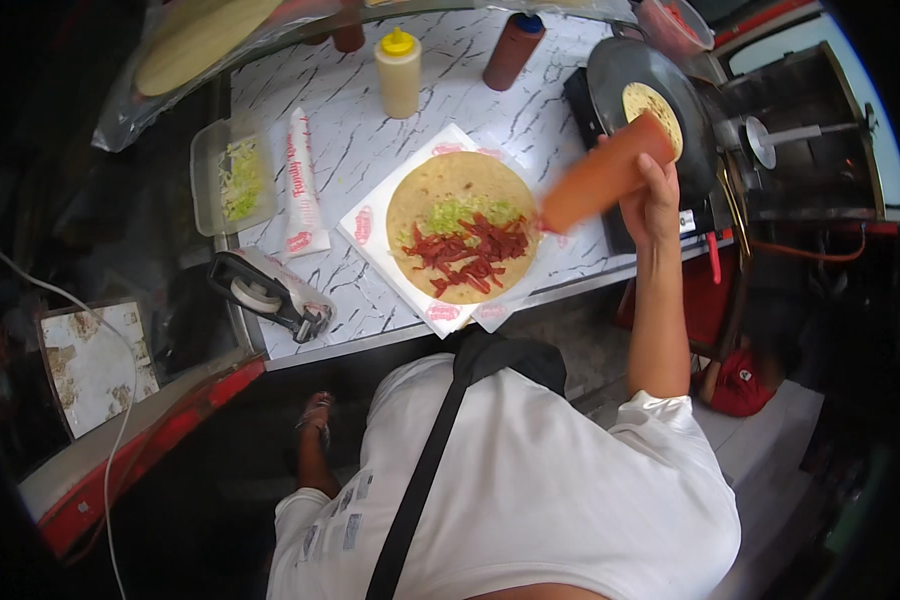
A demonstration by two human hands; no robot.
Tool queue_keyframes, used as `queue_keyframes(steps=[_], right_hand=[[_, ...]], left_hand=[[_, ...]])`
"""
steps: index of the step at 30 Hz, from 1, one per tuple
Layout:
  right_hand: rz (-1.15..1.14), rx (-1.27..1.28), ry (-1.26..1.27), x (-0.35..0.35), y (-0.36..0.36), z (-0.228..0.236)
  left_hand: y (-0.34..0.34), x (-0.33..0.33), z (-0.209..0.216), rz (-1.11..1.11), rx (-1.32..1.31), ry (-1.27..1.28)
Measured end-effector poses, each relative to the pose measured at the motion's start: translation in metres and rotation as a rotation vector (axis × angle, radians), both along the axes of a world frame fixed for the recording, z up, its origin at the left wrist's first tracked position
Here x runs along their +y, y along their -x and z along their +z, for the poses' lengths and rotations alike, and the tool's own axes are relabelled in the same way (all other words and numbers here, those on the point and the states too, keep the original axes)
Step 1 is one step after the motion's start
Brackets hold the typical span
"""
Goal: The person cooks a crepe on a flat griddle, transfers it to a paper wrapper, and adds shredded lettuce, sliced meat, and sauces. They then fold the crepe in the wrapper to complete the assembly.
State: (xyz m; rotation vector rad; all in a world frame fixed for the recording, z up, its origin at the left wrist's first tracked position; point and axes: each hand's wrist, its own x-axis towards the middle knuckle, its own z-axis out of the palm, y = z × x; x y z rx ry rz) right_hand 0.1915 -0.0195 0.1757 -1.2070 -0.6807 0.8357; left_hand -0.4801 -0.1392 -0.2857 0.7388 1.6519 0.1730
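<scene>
My right hand [653,200] is wrapped round an orange squeeze bottle [605,178], blurred by motion. The bottle is tilted, its narrow end down by the right edge of a flat tortilla [425,200]. On the tortilla lie shredded lettuce [460,212] and reddish strips of filling [470,258]. White printed wrapping paper [363,222] is spread beneath it. My left hand [316,412] hangs low at my left side, away from the counter, dark and too unclear to read its fingers.
A tub of shredded lettuce [202,190], a wrapped roll [303,190] and a tape dispenser [270,295] sit at left. Behind stand a yellow-capped bottle [400,80] and a blue-capped bottle [513,55]. At right, another tortilla [650,100] lies on a dark round pan [615,70].
</scene>
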Motion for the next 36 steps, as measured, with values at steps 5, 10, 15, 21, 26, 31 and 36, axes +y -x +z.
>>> queue_keyframes(steps=[5, 10, 15, 21, 26, 31, 36], right_hand=[[0.050, -0.116, -0.083, -0.012, -0.006, 0.020], [0.068, -0.181, 0.068, -0.021, 0.002, -0.002], [-0.017, -0.038, 0.047, -0.034, -0.006, -0.008], [0.049, -0.056, 0.128, -0.047, -0.010, 0.024], [-0.026, -0.115, 0.024, -0.057, -0.010, 0.050], [-0.142, -0.202, -0.079, -0.064, -0.004, 0.069], [-0.099, -0.196, 0.015, -0.070, 0.003, 0.079]], left_hand=[[0.004, 0.013, -0.028, -0.006, -0.079, 0.088], [-0.010, 0.039, -0.028, 0.080, -0.164, 0.077], [-0.028, 0.039, -0.030, -0.239, 0.113, -0.075], [-0.024, 0.021, -0.037, -0.238, -0.086, -0.053], [-0.021, 0.004, -0.024, -0.076, -0.076, 0.175], [-0.017, 0.020, -0.029, -0.178, 0.001, 0.186], [-0.024, 0.046, -0.027, -0.470, 0.136, 0.228]])
